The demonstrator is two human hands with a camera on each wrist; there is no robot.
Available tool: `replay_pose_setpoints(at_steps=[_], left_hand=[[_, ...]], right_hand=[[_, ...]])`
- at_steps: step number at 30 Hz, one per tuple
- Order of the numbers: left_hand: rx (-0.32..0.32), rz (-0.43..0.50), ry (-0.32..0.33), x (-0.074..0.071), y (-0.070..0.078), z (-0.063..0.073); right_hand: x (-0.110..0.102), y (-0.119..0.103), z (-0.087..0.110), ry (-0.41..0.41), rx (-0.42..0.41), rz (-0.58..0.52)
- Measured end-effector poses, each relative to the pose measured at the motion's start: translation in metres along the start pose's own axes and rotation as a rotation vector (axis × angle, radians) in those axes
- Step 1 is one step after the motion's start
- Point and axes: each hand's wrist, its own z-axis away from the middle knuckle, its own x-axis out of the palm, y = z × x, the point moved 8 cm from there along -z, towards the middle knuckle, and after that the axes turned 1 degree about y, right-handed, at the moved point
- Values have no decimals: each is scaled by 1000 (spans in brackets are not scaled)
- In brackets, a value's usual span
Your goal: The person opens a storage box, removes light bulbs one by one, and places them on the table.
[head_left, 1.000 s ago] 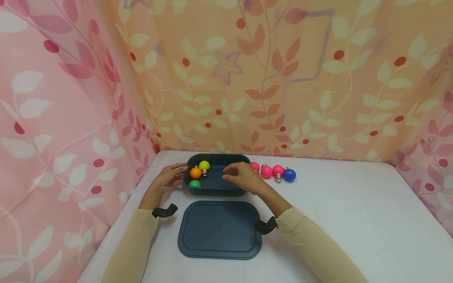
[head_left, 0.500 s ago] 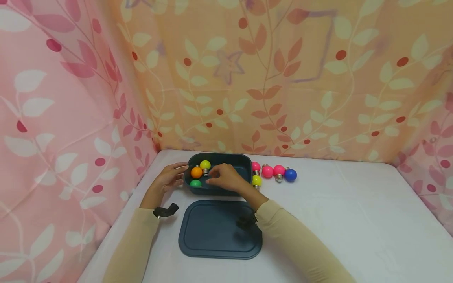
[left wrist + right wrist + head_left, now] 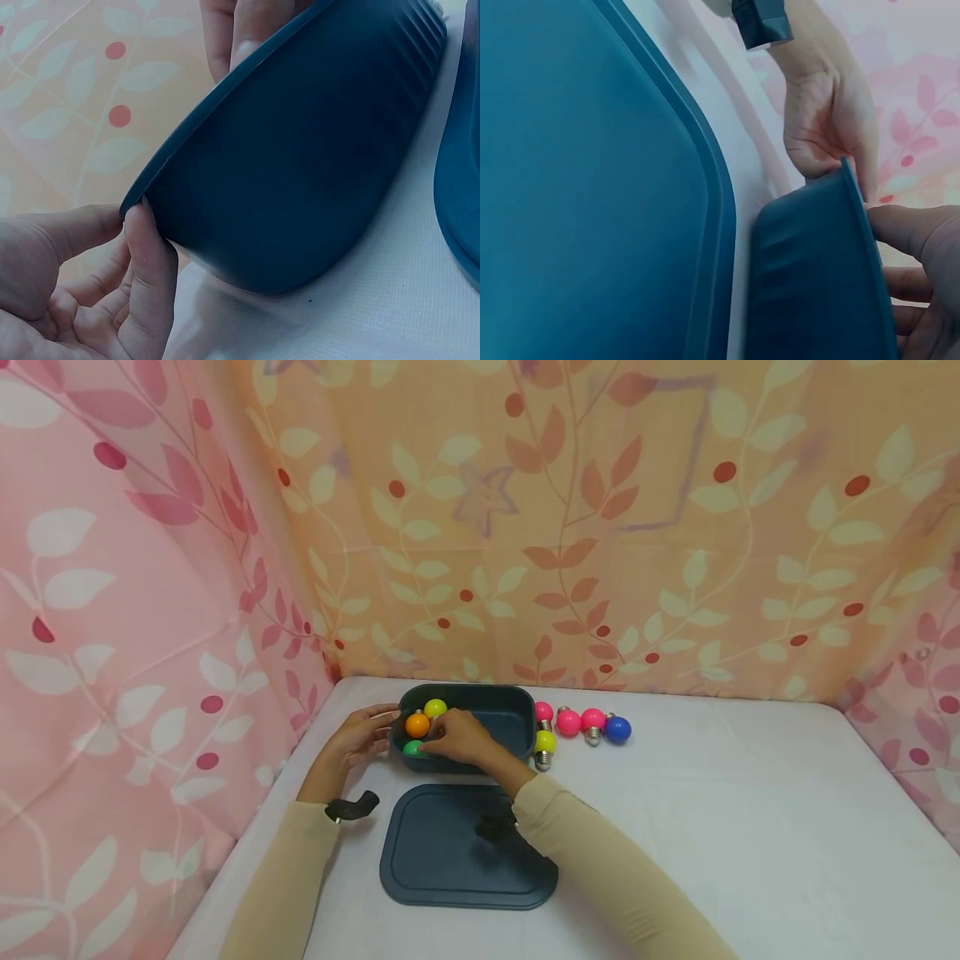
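- Left hand (image 3: 360, 739): at the left end of the dark box (image 3: 495, 697); thumb and a finger pinched on the rim, other fingers bent beneath.
- Inside the box, left part: orange bulb (image 3: 417, 725), green bulb (image 3: 414, 747) by the near wall, yellow bulb (image 3: 435, 707) toward the far wall.
- Right hand (image 3: 461, 737): over the box's left half, fingertips at the green bulb. Digits look separated at the rim from the right wrist; box wall hides the tips, so cannot tell whether they clamp a bulb.
- Flat dark lid (image 3: 450, 860): lying on the table in front of the box, partly under the right sleeve (image 3: 592, 852).
- Right of the box: a pink bulb (image 3: 543, 712) and second yellow bulb (image 3: 545, 742) just beside its end; farther out, two more pink bulbs, then a blue bulb (image 3: 617, 729).
- Surface: white cloth (image 3: 712, 827) under the box.
- Room: pink leaf-print drape (image 3: 135, 652) left of the box, orange drape (image 3: 480, 568) behind it.
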Motion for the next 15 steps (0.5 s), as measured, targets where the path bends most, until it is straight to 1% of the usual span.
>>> replay_pose_setpoints(at_steps=[4,8,15], left_hand=[[-2,2,-2,-1,0,1],[-1,3,4,-2,-1,0],[-3,1,-7,-1,0,0]], right_hand=[[7,2,-4,-9,24,26],[12,4,-8,-9,45,28],[18,5,-15,-17,35,32]])
